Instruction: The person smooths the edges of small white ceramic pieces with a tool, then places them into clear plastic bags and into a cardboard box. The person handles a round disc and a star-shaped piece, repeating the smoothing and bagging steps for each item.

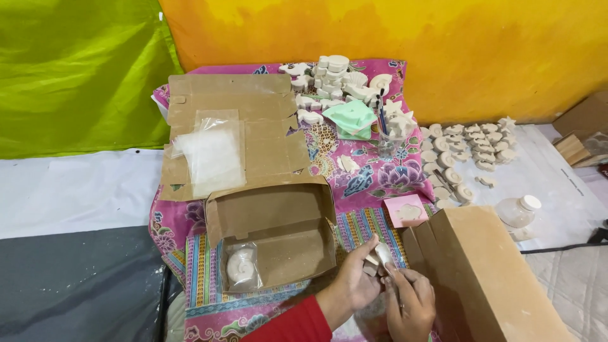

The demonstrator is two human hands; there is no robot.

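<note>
Low in the view, my left hand (354, 282) and my right hand (410, 304) meet over the patterned cloth. Both pinch a small white plaster piece in a clear plastic bag (382, 258). Just to their left lies an open cardboard box (275, 209) with a bagged white shell-shaped plaster figure (241, 266) inside. A tall closed cardboard box (487, 278) stands right beside my right hand.
A flattened cardboard sheet (253, 104) holds clear plastic bags (212, 155). Several white plaster figures (335, 79) pile at the back, more figures (468, 149) lie at the right. A green mould (352, 118), pink mould (405, 210), brush cup (387, 142) and plastic bottle (518, 212) are nearby.
</note>
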